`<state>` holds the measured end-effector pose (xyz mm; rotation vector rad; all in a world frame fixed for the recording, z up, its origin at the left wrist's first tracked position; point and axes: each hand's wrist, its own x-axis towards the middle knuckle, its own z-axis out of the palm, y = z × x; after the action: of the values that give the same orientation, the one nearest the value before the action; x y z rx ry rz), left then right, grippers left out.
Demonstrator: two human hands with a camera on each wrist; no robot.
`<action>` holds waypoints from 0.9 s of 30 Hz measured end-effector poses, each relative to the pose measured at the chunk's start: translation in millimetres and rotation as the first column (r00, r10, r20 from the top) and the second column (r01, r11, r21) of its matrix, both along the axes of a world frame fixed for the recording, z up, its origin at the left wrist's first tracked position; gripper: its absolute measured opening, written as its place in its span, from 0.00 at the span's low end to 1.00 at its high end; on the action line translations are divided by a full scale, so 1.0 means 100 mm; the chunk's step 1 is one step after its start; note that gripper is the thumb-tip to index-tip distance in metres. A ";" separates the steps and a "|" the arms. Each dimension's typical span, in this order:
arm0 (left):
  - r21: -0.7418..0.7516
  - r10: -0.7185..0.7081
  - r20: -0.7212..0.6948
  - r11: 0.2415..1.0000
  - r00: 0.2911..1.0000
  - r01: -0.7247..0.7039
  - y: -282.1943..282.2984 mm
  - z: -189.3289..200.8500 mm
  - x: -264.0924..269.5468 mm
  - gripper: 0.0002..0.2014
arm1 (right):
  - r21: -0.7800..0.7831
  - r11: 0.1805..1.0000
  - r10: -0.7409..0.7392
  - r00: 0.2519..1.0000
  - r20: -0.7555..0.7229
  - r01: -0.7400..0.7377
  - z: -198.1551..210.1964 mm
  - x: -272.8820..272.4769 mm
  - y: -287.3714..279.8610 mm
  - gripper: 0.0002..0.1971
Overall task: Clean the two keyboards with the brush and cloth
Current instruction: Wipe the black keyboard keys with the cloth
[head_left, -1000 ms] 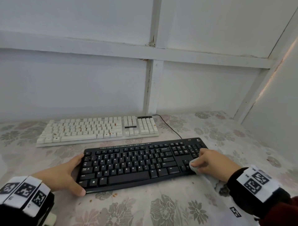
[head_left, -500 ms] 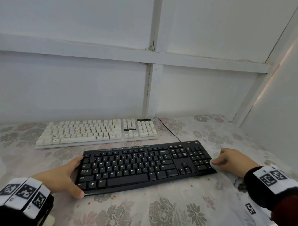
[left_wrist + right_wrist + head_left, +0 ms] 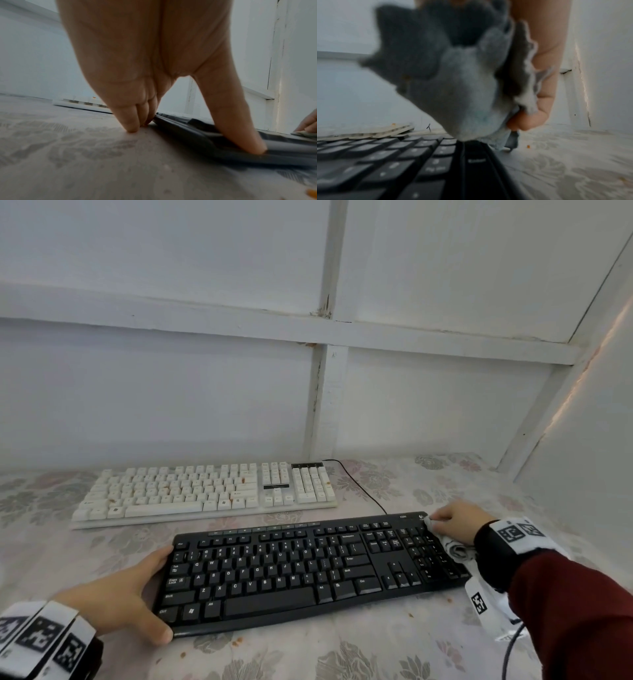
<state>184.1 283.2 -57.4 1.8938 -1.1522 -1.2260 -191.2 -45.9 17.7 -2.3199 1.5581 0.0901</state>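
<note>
A black keyboard (image 3: 308, 570) lies near me on the flowered tablecloth. My left hand (image 3: 137, 594) holds its left end, thumb (image 3: 240, 128) on the front edge and fingers (image 3: 132, 121) against the far corner. My right hand (image 3: 455, 522) grips a bunched grey cloth (image 3: 452, 546) and presses it on the keyboard's far right corner, by the number pad. In the right wrist view the cloth (image 3: 453, 81) hangs over the black keys (image 3: 385, 162). A white keyboard (image 3: 205, 491) with orange stains lies behind. No brush is in view.
White panelled walls close in behind and on the right (image 3: 582, 474). A black cable (image 3: 359, 487) runs from behind the white keyboard to the black one. Orange crumbs (image 3: 236, 642) dot the tablecloth near the front edge. A cable (image 3: 510, 648) hangs under my right wrist.
My right hand has carried the cloth from the number pad's lower part off the right end, then up to the far right corner. The left hand has kept its hold.
</note>
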 end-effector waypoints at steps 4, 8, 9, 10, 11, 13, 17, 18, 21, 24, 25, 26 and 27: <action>0.021 0.022 0.009 1.000 1.000 -0.023 0.03 -0.05 0.05 0.81 | 0.038 0.999 -0.006 0.998 0.059 0.004 0.06 -0.11 0.13 0.13; 0.012 0.029 0.025 1.000 0.999 -0.029 0.02 -0.08 0.07 0.79 | 0.030 0.999 0.032 0.999 0.002 -0.032 0.07 -0.23 0.24 0.17; 0.009 0.029 0.018 1.000 0.999 -0.029 0.01 -0.08 0.07 0.78 | 0.033 0.999 0.037 0.999 0.000 -0.037 0.06 -0.28 0.26 0.18; 0.003 0.026 0.008 1.000 1.000 -0.027 0.01 -0.08 0.07 0.78 | 0.032 0.999 0.043 0.999 0.003 -0.044 0.03 -0.33 0.27 0.19; -0.002 0.028 0.002 1.000 1.000 -0.028 0.00 -0.08 0.07 0.79 | 0.032 0.998 0.047 0.999 0.003 -0.047 0.01 -0.38 0.28 0.19; -0.001 0.037 -0.001 0.999 0.999 -0.037 0.00 -0.09 0.07 0.79 | 0.035 0.998 0.058 0.998 -0.002 -0.058 -0.01 -0.47 0.32 0.18; 0.005 0.042 -0.001 0.999 0.999 -0.042 0.01 -0.06 0.06 0.77 | 0.038 0.997 0.068 0.997 -0.029 -0.067 -0.01 -0.58 0.40 0.21; 0.011 0.042 -0.005 0.999 0.999 -0.041 0.01 -0.05 0.06 0.77 | 0.037 0.997 0.071 0.997 -0.042 -0.070 -0.01 -0.60 0.41 0.22; 0.023 0.047 -0.009 0.999 0.999 -0.046 0.02 -0.05 0.06 0.76 | 0.016 0.996 0.092 0.994 -0.064 -0.091 -0.02 -0.63 0.43 0.22; 0.014 0.046 -0.009 0.999 0.999 -0.046 0.01 -0.01 0.03 0.76 | 0.002 0.994 0.111 0.991 -0.073 -0.111 -0.02 -0.66 0.46 0.19; 0.009 0.051 -0.019 0.999 0.999 -0.051 0.01 0.00 0.01 0.76 | -0.001 0.993 0.120 0.990 -0.070 -0.120 -0.02 -0.67 0.48 0.17; -0.001 0.060 -0.033 0.998 0.998 -0.060 0.00 0.02 -0.01 0.76 | -0.001 0.992 0.122 0.990 -0.068 -0.122 -0.02 -0.67 0.49 0.15; -0.011 0.064 -0.043 0.998 0.997 -0.065 0.00 0.03 -0.02 0.75 | -0.003 0.992 0.127 0.990 -0.064 -0.128 -0.02 -0.68 0.51 0.14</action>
<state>181.7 283.7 -54.2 1.8722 -1.0663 -1.2149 -259.4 4.9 15.5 -2.4426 1.4395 0.1917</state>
